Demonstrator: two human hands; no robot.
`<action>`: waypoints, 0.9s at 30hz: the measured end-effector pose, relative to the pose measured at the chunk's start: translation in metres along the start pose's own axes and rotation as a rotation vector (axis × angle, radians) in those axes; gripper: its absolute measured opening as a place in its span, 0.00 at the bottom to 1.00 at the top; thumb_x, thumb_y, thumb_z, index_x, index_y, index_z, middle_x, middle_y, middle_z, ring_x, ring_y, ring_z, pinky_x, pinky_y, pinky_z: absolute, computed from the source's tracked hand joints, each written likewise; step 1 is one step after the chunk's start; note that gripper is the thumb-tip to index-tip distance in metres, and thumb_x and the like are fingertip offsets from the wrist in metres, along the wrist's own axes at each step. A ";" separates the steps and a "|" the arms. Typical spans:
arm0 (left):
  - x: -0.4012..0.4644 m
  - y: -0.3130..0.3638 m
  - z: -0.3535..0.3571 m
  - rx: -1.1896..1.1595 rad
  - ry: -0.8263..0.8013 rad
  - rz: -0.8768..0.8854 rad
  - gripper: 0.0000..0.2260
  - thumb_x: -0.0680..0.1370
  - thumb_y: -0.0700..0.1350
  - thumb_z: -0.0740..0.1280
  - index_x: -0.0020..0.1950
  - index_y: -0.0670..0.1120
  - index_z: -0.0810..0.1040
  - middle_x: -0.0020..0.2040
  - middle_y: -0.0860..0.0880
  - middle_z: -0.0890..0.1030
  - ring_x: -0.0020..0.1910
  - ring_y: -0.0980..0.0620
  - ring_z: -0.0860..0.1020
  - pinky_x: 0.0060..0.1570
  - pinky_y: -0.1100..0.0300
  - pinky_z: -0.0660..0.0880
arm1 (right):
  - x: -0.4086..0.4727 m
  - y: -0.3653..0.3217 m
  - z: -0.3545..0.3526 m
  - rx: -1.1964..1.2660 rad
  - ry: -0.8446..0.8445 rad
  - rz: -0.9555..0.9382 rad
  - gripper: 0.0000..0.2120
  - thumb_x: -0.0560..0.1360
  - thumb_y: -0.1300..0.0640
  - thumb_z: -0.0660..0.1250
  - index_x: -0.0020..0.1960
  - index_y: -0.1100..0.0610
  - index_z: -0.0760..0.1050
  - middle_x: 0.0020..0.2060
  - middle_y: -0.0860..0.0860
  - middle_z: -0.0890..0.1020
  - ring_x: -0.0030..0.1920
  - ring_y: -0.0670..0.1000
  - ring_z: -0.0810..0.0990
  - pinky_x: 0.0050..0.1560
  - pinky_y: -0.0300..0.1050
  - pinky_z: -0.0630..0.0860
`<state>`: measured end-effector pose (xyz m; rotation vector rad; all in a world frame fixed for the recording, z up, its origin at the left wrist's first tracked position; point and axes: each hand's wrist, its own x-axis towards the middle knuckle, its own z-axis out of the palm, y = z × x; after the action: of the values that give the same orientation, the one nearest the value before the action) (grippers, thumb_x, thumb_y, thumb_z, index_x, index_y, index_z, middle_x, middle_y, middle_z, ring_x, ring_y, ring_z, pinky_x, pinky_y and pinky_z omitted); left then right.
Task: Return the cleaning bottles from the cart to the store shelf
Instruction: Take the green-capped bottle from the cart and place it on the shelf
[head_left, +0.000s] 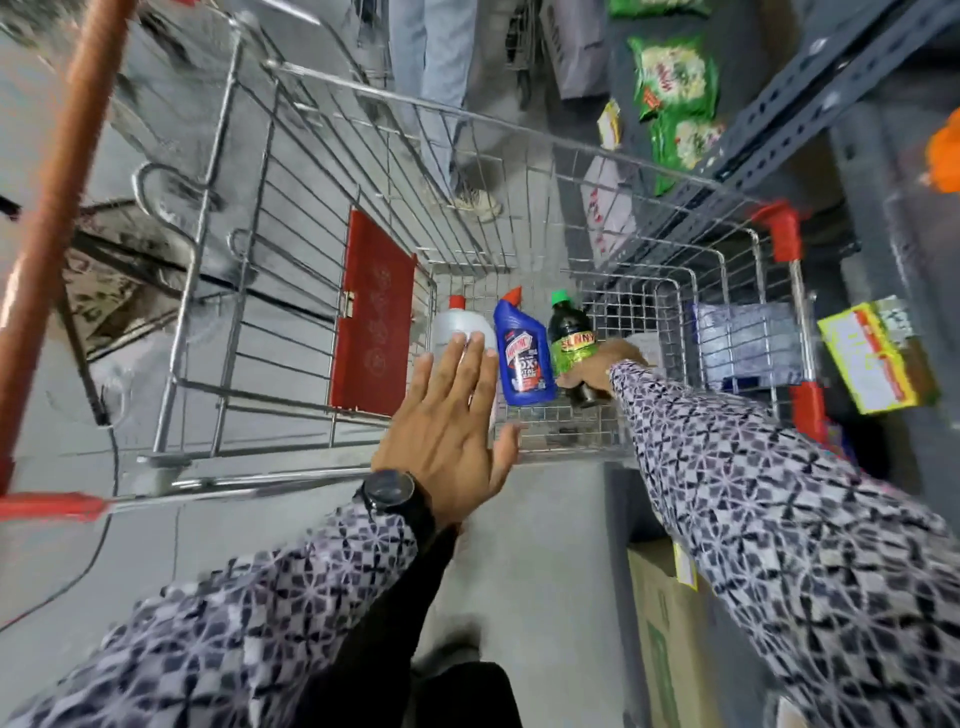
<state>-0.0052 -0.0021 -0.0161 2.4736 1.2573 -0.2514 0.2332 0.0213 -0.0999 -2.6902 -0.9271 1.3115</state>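
- Head view: three bottles lay side by side on the wire floor of the cart, so by the look of it none had gone back to the shelf yet and the task was near its start.
- The clear bottle with a red cap lay furthest left, the blue bottle in the middle, and the dark bottle with a green cap and green label on the right, all close together.
- The left hand was spread wide and flat, fingers straight, its fingertips over the lower part of the clear bottle; whether it touched the bottle could not be told, and it gripped nothing.
- The right hand was down in the cart at the base of the dark bottle and seemed to be closing round it; the sleeve hid most of the fingers, so a firm grip could not be confirmed.
- The shelf stood just to the right of the cart, holding green packets higher up and a yellow box nearer.
- Left to do, in my judgement: lift all three bottles out and set them on the shelf.
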 end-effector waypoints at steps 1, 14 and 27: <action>-0.001 0.000 0.000 0.000 0.000 0.003 0.36 0.82 0.62 0.43 0.84 0.42 0.47 0.85 0.42 0.48 0.85 0.44 0.45 0.83 0.41 0.48 | -0.015 0.001 -0.011 0.030 0.026 -0.027 0.32 0.59 0.50 0.86 0.60 0.58 0.84 0.50 0.56 0.88 0.48 0.56 0.86 0.50 0.49 0.83; -0.096 0.162 -0.206 -0.176 0.647 0.495 0.31 0.84 0.53 0.56 0.83 0.41 0.54 0.85 0.41 0.53 0.85 0.42 0.50 0.82 0.40 0.52 | -0.370 0.062 -0.196 0.396 0.804 -0.351 0.33 0.54 0.35 0.82 0.52 0.50 0.81 0.46 0.47 0.89 0.47 0.52 0.87 0.48 0.54 0.83; -0.184 0.441 -0.342 -0.363 0.848 1.262 0.27 0.84 0.48 0.53 0.82 0.39 0.57 0.84 0.41 0.56 0.84 0.43 0.52 0.83 0.43 0.52 | -0.678 0.234 -0.268 0.560 1.607 -0.139 0.25 0.58 0.41 0.84 0.52 0.42 0.79 0.42 0.37 0.87 0.44 0.33 0.83 0.45 0.29 0.77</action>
<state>0.2421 -0.2460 0.4582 2.5229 -0.2867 1.2770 0.2228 -0.4542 0.4999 -2.0809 -0.3475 -0.6455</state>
